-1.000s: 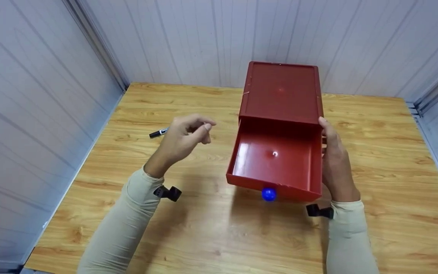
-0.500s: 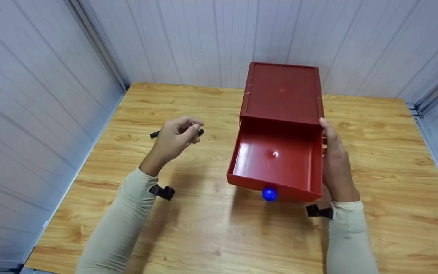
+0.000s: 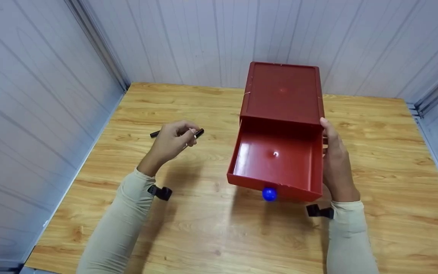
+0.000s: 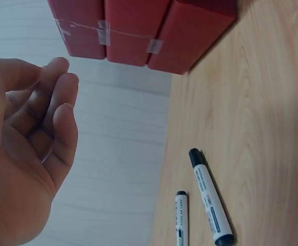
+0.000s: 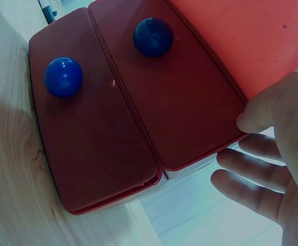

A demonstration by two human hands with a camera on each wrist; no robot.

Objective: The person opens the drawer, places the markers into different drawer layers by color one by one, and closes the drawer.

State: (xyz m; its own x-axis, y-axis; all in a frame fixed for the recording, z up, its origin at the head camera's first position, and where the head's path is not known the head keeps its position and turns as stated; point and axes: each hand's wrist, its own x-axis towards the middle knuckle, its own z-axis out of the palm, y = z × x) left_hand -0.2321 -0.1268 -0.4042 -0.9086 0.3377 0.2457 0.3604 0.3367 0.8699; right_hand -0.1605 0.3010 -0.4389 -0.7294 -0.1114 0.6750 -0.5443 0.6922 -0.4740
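A red drawer unit (image 3: 281, 91) stands right of centre on the table, its top drawer (image 3: 276, 163) pulled far out and bare inside. A blue ball knob (image 3: 269, 194) sits on that drawer's front. My right hand (image 3: 337, 167) rests against the unit's right side; in the right wrist view its thumb touches the front corner and the other fingers extend along the side. Left of the unit, my left hand (image 3: 169, 142) hovers with fingers loosely curled and nothing between them. Two white markers with black ends lie below it, a nearer one (image 4: 210, 200) and a farther one (image 4: 182, 218).
Two lower drawers show closed in the right wrist view, each with a blue knob (image 5: 153, 37). Clear tape (image 4: 104, 32) crosses the unit's side. Pale panel walls (image 3: 188, 42) enclose the wooden table (image 3: 211, 236) at the back and both sides.
My left hand has moved left, slightly away from the drawer unit, and a marker's black end now shows beside its fingers. The right hand and the drawer stay in place.
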